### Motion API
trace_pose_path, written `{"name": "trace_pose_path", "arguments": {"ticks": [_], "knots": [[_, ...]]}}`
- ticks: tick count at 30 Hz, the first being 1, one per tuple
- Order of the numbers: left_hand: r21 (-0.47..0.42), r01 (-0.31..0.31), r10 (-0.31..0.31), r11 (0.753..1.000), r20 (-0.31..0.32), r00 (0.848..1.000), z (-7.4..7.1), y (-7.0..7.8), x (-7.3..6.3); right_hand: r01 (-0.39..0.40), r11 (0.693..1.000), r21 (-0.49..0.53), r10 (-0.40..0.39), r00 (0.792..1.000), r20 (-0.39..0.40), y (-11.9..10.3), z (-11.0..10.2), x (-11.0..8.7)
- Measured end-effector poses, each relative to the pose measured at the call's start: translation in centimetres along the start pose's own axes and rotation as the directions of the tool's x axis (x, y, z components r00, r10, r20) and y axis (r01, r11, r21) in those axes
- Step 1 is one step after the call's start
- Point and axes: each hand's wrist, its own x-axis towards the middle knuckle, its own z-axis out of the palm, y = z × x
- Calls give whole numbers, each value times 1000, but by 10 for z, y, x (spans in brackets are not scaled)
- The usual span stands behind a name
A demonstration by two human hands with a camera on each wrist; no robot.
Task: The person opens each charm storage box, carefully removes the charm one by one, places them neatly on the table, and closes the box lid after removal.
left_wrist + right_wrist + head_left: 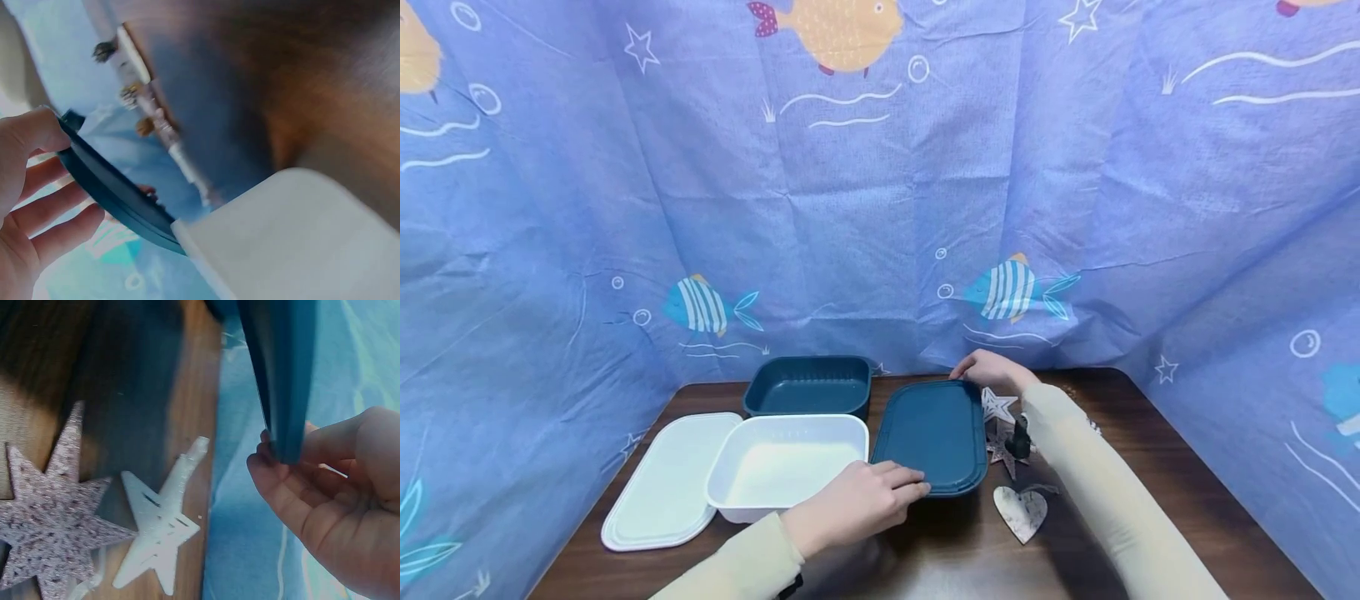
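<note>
A dark blue lid is held level above the table, right of the containers. With its fingertips my left hand pinches the near edge of the lid. At the far edge, my right hand grips the rim between thumb and fingers, as the right wrist view also shows. In the left wrist view the lid is seen edge-on, beside the white container. That white container stands left of the lid, and a dark blue container sits behind it. Both look bare inside.
A white lid lies at the table's left. Right of the held lid are a whitish star, a glittery pink star, a whitewashed heart and a small black item. A blue fish-print curtain hangs behind the table.
</note>
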Motion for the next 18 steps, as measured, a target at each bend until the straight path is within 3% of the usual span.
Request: {"name": "trace_pose_path", "arguments": {"ticks": [7, 10, 13, 18], "knots": [[0, 33, -33, 999, -134, 990, -32, -11, 7, 53, 989, 136, -54, 999, -2, 8, -23, -9], [18, 45, -42, 999, -174, 984, -44, -16, 8, 81, 958, 275, -86, 996, 9, 12, -29, -10], [44, 49, -38, 998, -231, 972, -54, -21, 9, 80, 885, 459, -97, 995, 14, 13, -32, -11], [84, 75, -45, 994, -315, 948, -67, -28, 8, 99, 694, 713, -115, 993, -26, 6, -33, -13]]}}
